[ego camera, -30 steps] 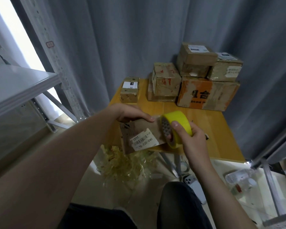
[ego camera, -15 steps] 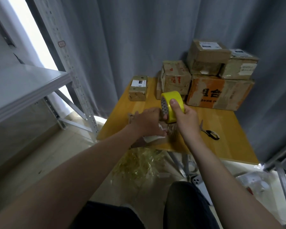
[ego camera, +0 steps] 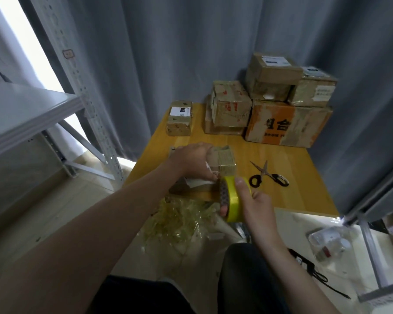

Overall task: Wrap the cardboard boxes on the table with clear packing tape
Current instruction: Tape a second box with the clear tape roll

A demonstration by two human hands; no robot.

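Observation:
A small cardboard box (ego camera: 222,159) with a white label lies at the near left edge of the wooden table (ego camera: 293,177). My left hand (ego camera: 191,159) lies over its top and grips it. Just in front of the box, my right hand (ego camera: 254,205) holds a yellow roll of tape (ego camera: 230,200), thumb on the outer face and a finger through the core. The roll sits at the table's near edge, close to the box's front side. Any clear tape stretched between roll and box is too faint to tell.
Black-handled scissors (ego camera: 268,176) lie right of the box. Several taped boxes (ego camera: 281,123) stand stacked at the table's back, a small one (ego camera: 179,117) at back left. Crumpled tape scraps (ego camera: 179,220) lie on the floor below. Metal shelving (ego camera: 32,114) stands left.
My right hand brought the tape roll from above the box down and toward me to the table's near edge. My left hand stays on the box.

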